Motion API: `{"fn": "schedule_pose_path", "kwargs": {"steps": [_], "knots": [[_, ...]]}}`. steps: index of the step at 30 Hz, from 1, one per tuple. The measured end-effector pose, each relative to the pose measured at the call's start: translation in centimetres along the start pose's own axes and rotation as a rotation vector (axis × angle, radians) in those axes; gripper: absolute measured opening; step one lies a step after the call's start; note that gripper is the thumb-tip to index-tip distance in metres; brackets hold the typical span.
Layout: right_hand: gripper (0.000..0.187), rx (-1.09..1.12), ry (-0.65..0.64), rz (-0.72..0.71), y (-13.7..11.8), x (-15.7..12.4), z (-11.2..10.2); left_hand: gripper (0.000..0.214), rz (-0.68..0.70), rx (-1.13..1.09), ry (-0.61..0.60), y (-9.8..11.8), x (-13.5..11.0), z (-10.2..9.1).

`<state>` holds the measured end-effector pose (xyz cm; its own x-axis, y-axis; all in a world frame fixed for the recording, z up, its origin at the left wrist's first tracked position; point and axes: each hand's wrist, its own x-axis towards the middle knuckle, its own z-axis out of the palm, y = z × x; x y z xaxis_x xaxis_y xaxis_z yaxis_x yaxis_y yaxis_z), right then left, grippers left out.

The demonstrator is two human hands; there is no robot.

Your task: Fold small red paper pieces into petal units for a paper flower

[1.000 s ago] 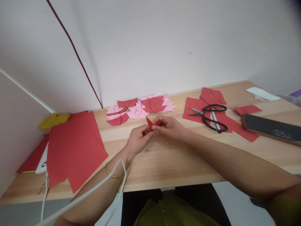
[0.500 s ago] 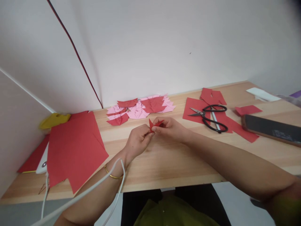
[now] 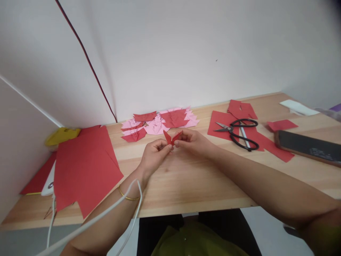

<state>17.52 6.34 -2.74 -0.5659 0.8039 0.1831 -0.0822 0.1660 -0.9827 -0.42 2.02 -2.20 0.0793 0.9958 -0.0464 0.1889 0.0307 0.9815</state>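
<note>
A small folded red paper piece (image 3: 171,137) is pinched between the fingertips of both my hands, just above the wooden table (image 3: 186,181). My left hand (image 3: 153,155) grips its left side and my right hand (image 3: 194,142) grips its right side. The piece shows two pointed flaps spread like a V. Behind it, by the wall, lies a pile of folded pink and red paper pieces (image 3: 160,122). A gold bangle (image 3: 127,197) sits on my left wrist.
A stack of large red paper sheets (image 3: 82,167) lies at the left, partly over a yellow object (image 3: 61,135). Black scissors (image 3: 238,132) and a white pen rest on red paper scraps at the right, beside a dark flat slab (image 3: 309,148). White cables hang near my left arm.
Both hands have lifted slightly and moved a little toward the wall with the red piece, and its two flaps now spread apart more clearly.
</note>
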Motion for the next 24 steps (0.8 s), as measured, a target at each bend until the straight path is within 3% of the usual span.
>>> {"fn": "schedule_pose_path", "kwargs": {"steps": [9,15,18,24], "knots": [[0.019,-0.11,-0.008,-0.022,-0.4,0.0,-0.2,0.025,-0.049,-0.215,-0.07,0.1,0.0,0.3],[0.023,-0.007,0.074,0.064,-0.5,-0.2,0.9,0.023,0.085,0.074,0.013,0.1,-0.1,0.2],[0.017,-0.048,0.14,0.058,-0.5,-0.2,1.4,0.022,0.085,0.103,0.021,0.0,-0.1,0.3],[0.005,-0.097,0.096,-0.001,-0.7,-0.4,1.5,0.024,-0.071,-0.218,-0.018,-0.2,0.1,0.6]]}}
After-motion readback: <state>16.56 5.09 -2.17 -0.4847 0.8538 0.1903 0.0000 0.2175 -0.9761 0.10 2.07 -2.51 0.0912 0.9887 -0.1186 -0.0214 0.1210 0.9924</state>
